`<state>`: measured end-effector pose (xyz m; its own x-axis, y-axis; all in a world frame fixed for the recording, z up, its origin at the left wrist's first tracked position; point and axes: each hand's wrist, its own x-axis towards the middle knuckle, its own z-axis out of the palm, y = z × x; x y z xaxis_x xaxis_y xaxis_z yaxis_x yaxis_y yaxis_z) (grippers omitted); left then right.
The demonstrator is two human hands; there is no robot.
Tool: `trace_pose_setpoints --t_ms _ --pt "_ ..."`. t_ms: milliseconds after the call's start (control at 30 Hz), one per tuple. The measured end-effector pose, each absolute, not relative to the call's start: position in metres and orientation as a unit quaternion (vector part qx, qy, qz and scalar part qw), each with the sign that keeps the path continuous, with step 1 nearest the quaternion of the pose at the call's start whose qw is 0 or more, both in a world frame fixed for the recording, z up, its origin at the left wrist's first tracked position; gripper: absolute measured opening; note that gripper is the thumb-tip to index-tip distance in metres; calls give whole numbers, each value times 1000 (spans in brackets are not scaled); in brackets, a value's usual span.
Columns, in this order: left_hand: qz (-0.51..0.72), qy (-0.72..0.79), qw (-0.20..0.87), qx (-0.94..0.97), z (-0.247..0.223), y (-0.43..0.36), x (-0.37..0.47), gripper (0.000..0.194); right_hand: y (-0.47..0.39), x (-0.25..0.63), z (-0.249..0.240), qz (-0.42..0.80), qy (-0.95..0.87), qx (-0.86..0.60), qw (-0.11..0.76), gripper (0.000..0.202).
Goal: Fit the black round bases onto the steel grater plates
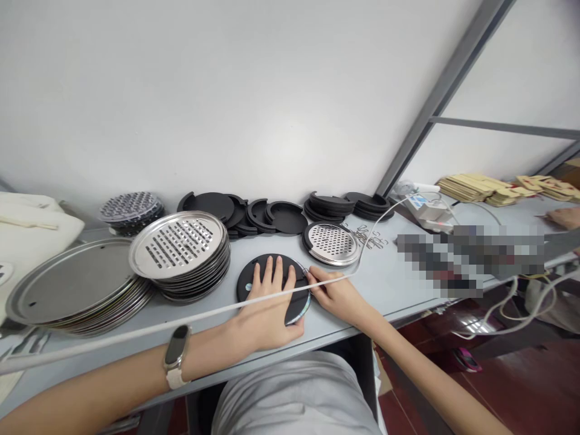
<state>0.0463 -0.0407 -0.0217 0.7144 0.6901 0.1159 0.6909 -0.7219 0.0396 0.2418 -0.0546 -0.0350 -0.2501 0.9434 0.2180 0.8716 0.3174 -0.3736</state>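
Observation:
My left hand [272, 290] lies flat with spread fingers on a black round disc [247, 272], its thumb down by the disc's near edge. A shiny rim shows along the disc's right side. At that edge my right hand [333, 293] pinches a small metal wire hook [306, 271], mostly hidden by the fingertips. Behind the right hand sits a small stack of round perforated metal plates [333, 243], the top one partly edged by a black rim. Several loose wire hooks [374, 238] are scattered beside it.
Left stand stacks of slotted metal discs [181, 244], large round trays [77, 281] and studded discs [131, 208]. Black crescent-cut rings [285, 216] line the wall. A white cable [181, 323] crosses above my left wrist. Far right are wooden pieces [475, 187] and another person's hand [564, 217].

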Motion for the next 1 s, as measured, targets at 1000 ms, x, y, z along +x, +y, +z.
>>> trace_pose_setpoints --t_ms 1000 --pt "-79 -375 58 -922 -33 -33 48 85 -31 243 -42 126 -757 -541 344 28"
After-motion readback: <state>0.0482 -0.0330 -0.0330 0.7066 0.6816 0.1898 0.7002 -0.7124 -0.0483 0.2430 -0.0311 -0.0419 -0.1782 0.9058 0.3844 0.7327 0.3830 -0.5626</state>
